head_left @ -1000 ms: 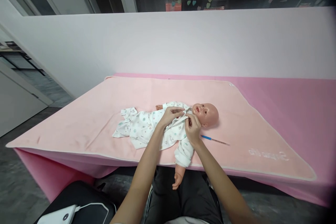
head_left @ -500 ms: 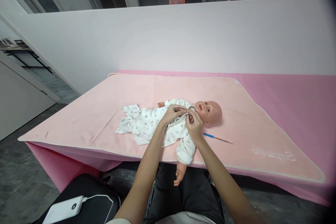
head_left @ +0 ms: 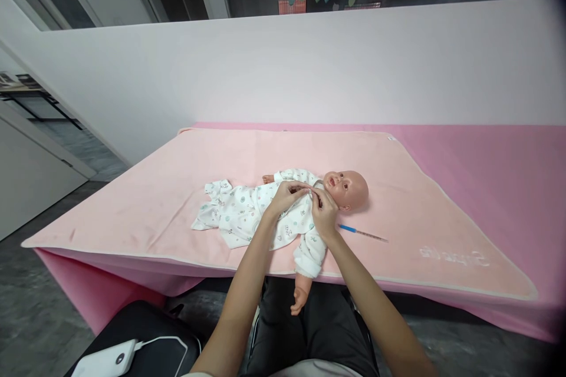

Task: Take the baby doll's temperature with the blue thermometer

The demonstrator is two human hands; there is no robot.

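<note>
While doll lies supine, both hands pinch romper collar.

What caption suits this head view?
Both hands, left hand and right hand, pinch the collar of a plastic baby doll's white printed romper on a pink blanket.

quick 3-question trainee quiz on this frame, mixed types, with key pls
1. True or false: both hands pinch the romper at the doll's neck.
2. What lies on the blanket just right of the doll's head?
A. a spoon
B. a thin stick with a blue end
C. a bottle
3. Fill in: one doll arm hangs over the table's near ____.

Key
1. True: left hand and right hand meet at the collar.
2. B: the stick.
3. edge
</note>
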